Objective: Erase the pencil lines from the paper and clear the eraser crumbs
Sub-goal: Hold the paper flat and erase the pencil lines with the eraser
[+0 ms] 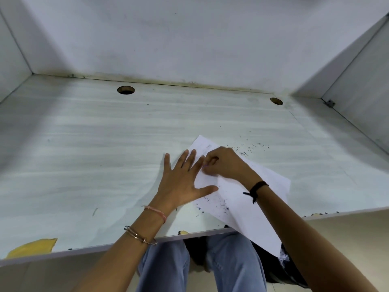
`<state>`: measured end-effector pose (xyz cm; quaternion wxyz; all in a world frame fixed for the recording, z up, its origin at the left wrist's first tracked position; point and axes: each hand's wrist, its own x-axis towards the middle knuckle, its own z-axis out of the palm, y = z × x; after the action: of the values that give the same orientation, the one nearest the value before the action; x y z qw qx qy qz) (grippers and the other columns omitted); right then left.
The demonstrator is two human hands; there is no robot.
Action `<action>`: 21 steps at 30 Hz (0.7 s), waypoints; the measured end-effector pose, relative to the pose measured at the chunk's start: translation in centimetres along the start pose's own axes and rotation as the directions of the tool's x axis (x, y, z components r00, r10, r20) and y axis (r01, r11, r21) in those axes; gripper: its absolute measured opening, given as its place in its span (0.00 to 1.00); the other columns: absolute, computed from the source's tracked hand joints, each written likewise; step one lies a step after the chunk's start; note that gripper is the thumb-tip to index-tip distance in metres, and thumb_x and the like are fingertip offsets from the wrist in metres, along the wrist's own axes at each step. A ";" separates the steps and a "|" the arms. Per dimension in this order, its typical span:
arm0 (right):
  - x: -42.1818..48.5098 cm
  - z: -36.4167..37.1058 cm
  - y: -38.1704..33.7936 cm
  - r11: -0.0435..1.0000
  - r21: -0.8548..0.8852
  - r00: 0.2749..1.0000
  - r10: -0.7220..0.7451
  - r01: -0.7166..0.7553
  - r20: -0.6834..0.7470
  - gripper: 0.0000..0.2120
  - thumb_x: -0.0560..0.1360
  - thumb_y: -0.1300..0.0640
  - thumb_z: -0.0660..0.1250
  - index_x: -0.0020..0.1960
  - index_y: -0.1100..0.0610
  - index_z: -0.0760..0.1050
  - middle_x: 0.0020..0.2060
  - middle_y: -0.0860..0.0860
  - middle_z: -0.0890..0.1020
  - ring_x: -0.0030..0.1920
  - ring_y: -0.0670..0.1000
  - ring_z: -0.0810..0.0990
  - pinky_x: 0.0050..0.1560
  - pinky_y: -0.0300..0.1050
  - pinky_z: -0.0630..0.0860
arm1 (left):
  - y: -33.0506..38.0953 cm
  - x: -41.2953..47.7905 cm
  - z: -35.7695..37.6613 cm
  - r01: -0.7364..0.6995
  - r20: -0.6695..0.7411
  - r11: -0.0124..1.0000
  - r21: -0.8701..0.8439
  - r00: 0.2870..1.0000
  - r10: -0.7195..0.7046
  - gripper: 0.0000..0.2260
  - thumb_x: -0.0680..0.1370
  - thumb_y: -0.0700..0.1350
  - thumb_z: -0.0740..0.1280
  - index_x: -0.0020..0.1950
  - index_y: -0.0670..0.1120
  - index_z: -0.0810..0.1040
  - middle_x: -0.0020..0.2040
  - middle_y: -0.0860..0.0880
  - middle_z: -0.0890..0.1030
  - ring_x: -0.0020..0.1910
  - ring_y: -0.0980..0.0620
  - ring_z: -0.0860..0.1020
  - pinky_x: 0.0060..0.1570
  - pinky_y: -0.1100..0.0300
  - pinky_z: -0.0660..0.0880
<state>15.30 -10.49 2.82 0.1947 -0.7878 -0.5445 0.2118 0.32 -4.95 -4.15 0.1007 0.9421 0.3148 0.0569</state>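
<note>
Flat left hand (183,182), right fingers (211,170) pinching eraser (205,165), smooth paper (252,218), dark crumbs (224,206)

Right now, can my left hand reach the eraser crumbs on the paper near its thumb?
Probably yes. The left hand lies flat on the paper, the eraser crumbs sit just beside its thumb, nothing between; the right hand is farther up.

Eraser (205,165) mostly inside right hand (225,163)
</note>
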 end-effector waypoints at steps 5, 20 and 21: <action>1.2 -2.1 2.6 0.988 0.079 0.968 0.147 -0.133 -0.205 0.01 0.71 0.62 0.71 0.41 0.59 0.81 0.27 0.45 0.74 0.29 0.44 0.72 0.29 0.30 0.66 | -0.1 0.0 -0.2 0.003 0.026 1.000 -0.018 1.000 -0.002 0.44 0.68 0.78 0.43 0.79 0.57 0.40 0.79 0.53 0.38 0.78 0.53 0.36 0.71 0.35 0.33; -0.5 -1.8 4.3 0.942 0.320 0.958 0.180 -0.103 -0.222 0.04 0.69 0.58 0.75 0.43 0.56 0.83 0.32 0.47 0.82 0.35 0.43 0.80 0.40 0.34 0.76 | 0.8 2.6 0.4 0.019 -0.075 0.997 -0.072 0.997 -0.024 0.43 0.69 0.78 0.44 0.78 0.55 0.54 0.81 0.48 0.46 0.79 0.51 0.41 0.73 0.37 0.36; -0.7 -0.8 3.6 0.966 0.252 0.976 0.113 -0.064 -0.184 0.03 0.69 0.59 0.74 0.42 0.56 0.83 0.33 0.48 0.83 0.34 0.41 0.79 0.39 0.32 0.74 | 0.9 2.6 0.4 0.024 -0.052 0.999 -0.047 0.998 -0.026 0.44 0.68 0.78 0.42 0.79 0.57 0.50 0.81 0.48 0.44 0.79 0.50 0.40 0.73 0.37 0.36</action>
<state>18.30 -12.36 1.67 0.3337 -0.7984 -0.4565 0.2070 3.00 -4.14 -4.18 0.1149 0.9336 0.3278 0.0877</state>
